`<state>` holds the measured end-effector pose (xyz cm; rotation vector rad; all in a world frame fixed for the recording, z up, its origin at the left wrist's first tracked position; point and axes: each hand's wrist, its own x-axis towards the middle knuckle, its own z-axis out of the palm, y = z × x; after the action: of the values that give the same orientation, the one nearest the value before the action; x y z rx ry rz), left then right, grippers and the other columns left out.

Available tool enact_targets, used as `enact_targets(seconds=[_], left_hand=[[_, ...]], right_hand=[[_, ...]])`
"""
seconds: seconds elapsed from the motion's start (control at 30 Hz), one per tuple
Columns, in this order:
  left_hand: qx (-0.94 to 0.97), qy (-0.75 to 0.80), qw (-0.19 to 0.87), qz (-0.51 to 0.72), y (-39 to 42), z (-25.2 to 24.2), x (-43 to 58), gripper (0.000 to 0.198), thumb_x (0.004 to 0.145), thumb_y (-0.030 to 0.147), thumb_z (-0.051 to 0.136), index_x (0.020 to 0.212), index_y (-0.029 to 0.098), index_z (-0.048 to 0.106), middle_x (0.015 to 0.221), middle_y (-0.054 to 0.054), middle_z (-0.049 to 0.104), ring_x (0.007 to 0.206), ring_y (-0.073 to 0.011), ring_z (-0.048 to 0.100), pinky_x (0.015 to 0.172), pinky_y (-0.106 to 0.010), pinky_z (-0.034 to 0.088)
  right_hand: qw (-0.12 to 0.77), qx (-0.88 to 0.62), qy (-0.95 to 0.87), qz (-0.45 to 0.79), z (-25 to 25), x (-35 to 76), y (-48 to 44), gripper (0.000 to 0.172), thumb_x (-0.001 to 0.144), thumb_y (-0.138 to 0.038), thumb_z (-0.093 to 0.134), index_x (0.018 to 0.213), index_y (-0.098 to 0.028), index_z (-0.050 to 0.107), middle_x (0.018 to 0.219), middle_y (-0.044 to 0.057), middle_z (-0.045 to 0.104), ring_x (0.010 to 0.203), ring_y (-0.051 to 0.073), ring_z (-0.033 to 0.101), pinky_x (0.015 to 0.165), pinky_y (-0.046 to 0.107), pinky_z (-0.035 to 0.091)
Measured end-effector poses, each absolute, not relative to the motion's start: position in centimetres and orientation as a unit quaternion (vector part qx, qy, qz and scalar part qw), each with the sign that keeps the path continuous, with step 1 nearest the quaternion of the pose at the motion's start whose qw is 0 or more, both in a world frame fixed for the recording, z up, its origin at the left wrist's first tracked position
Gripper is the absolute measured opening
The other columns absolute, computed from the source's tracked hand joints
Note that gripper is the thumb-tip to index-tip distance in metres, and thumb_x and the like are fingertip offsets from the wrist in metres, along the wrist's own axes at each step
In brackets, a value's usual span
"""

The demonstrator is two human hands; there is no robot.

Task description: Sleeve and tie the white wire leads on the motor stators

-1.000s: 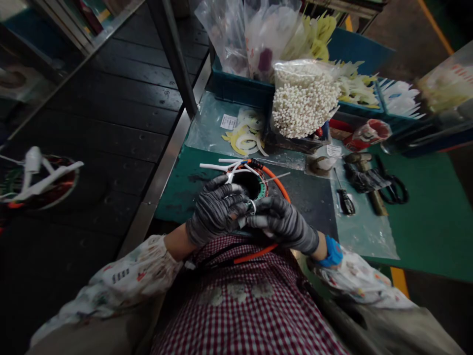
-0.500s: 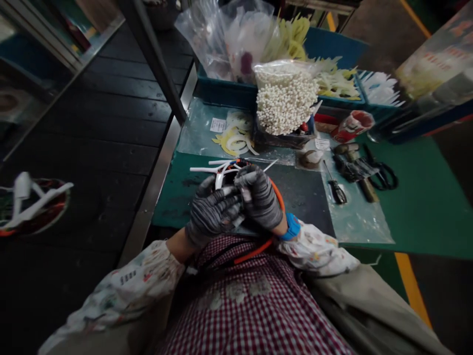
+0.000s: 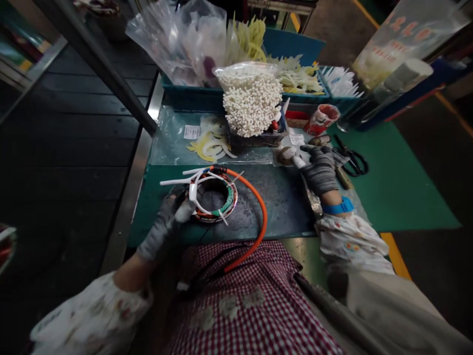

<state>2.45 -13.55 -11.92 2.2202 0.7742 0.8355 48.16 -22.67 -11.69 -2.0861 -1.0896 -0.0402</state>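
A ring-shaped wound coil (image 3: 231, 199) with white sleeves, green lining and an orange tube (image 3: 263, 207) lies on the dark mat (image 3: 284, 197). My left hand (image 3: 172, 214) grips the coil's left side, thumb on top by a white sleeve. Over at the right, my right hand (image 3: 320, 170) is above the tools, near the small round brown item (image 3: 286, 155) in clear plastic. Its fingers are bent and partly spread; whether they hold anything is too blurred to tell. The screwdriver is hidden around that hand.
A bag of white beaded sticks (image 3: 253, 103) stands behind the mat. Blue bins (image 3: 192, 98) line the back. Yellow and white strips (image 3: 212, 148) lie on plastic. Black scissors (image 3: 356, 162), a red cup (image 3: 322, 119) and a clear bottle (image 3: 384, 93) are at the right.
My right hand has left the coil and moved right to the tools. My left hand has shifted to the coil's left side, and the coil now shows. The whole view has shifted.
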Motion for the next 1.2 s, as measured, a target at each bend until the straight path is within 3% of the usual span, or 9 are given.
enact_targets(seconds=[0.2, 0.3, 0.4, 0.57, 0.73, 0.9, 1.03, 1.13, 1.2], left_hand=[[0.745, 0.343, 0.458, 0.344, -12.5, -10.9, 6.4, 0.043, 0.107, 0.047, 0.076, 0.142, 0.021, 0.076, 0.132, -0.016, 0.085, 0.112, -0.0356, 0.086, 0.102, -0.055, 0.074], [0.742, 0.347, 0.446, 0.362, -11.8, -11.2, 6.8, 0.043, 0.104, 0.046, 0.079, 0.137, 0.02, 0.078, 0.133, -0.015, 0.085, 0.117, -0.035, 0.085, 0.105, -0.052, 0.073], [0.746, 0.341, 0.436, 0.37, -9.9, -11.3, 7.1, 0.043, 0.1, 0.049, 0.08, 0.132, 0.02, 0.081, 0.127, -0.013, 0.087, 0.112, -0.0341, 0.086, 0.101, -0.051, 0.075], [0.801, 0.298, 0.368, 0.366, -9.5, -10.5, 7.4, 0.036, 0.099, 0.041, 0.077, 0.131, 0.025, 0.083, 0.116, -0.008, 0.089, 0.102, -0.0308, 0.087, 0.094, -0.046, 0.077], [0.823, 0.259, 0.294, 0.412, -15.3, -9.2, 6.2, 0.045, 0.108, 0.037, 0.071, 0.152, 0.029, 0.073, 0.147, -0.008, 0.08, 0.144, -0.0329, 0.074, 0.132, -0.054, 0.057], [0.882, 0.203, 0.224, 0.361, -18.6, -7.5, 5.0, 0.051, 0.123, 0.049, 0.038, 0.168, 0.033, 0.058, 0.155, -0.008, 0.076, 0.156, -0.0323, 0.064, 0.139, -0.056, 0.048], [0.897, 0.198, 0.193, 0.346, -19.1, -7.4, 4.1, 0.053, 0.123, 0.045, 0.038, 0.175, 0.039, 0.046, 0.157, -0.006, 0.074, 0.16, -0.0325, 0.06, 0.139, -0.058, 0.047], [0.903, 0.21, 0.17, 0.335, -19.4, -7.8, 3.7, 0.052, 0.123, 0.046, 0.038, 0.175, 0.04, 0.046, 0.157, -0.007, 0.073, 0.161, -0.0342, 0.058, 0.138, -0.059, 0.048], [0.907, 0.219, 0.148, 0.328, -19.5, -8.0, 3.5, 0.051, 0.124, 0.049, 0.034, 0.171, 0.037, 0.051, 0.155, -0.008, 0.073, 0.161, -0.0349, 0.059, 0.136, -0.059, 0.05]], right_hand=[[0.349, -0.824, -0.447, 0.001, -10.6, 47.4, -19.7, 0.023, 0.08, -0.043, 0.078, 0.082, -0.025, 0.065, 0.097, 0.011, 0.07, 0.102, 0.034, 0.069, 0.107, 0.064, 0.06], [0.391, -0.789, -0.473, -0.009, -8.0, 45.4, -22.0, 0.025, 0.089, -0.051, 0.07, 0.093, -0.028, 0.061, 0.101, 0.016, 0.073, 0.098, 0.038, 0.071, 0.103, 0.068, 0.059], [0.409, -0.742, -0.53, 0.034, -5.8, 40.6, -25.9, 0.026, 0.095, -0.057, 0.07, 0.098, -0.032, 0.063, 0.096, 0.012, 0.075, 0.083, 0.034, 0.071, 0.084, 0.059, 0.064], [0.452, -0.634, -0.582, 0.234, -8.0, 29.9, -31.2, 0.021, 0.101, -0.044, 0.08, 0.118, -0.032, 0.077, 0.097, 0.003, 0.086, 0.078, 0.028, 0.081, 0.07, 0.043, 0.071], [0.474, -0.605, -0.565, 0.302, -10.9, 26.5, -34.2, 0.035, 0.099, -0.035, 0.086, 0.134, -0.035, 0.084, 0.112, 0.005, 0.09, 0.094, 0.031, 0.087, 0.085, 0.045, 0.077], [0.448, -0.592, -0.59, 0.317, -8.8, 27.6, -34.9, 0.045, 0.099, -0.03, 0.087, 0.139, -0.049, 0.084, 0.135, -0.002, 0.087, 0.122, 0.036, 0.084, 0.121, 0.06, 0.065], [0.412, -0.6, -0.616, 0.303, -6.6, 27.7, -33.7, 0.04, 0.099, -0.035, 0.087, 0.135, -0.05, 0.085, 0.127, -0.002, 0.088, 0.122, 0.035, 0.084, 0.115, 0.056, 0.069], [0.371, -0.611, -0.642, 0.276, -5.5, 27.4, -33.0, 0.024, 0.104, -0.039, 0.08, 0.126, -0.041, 0.089, 0.115, 0.002, 0.09, 0.109, 0.031, 0.086, 0.109, 0.052, 0.071], [0.356, -0.618, -0.659, 0.238, -5.0, 27.3, -32.6, 0.02, 0.106, -0.042, 0.076, 0.116, -0.034, 0.091, 0.108, 0.006, 0.091, 0.099, 0.03, 0.087, 0.094, 0.048, 0.075]])
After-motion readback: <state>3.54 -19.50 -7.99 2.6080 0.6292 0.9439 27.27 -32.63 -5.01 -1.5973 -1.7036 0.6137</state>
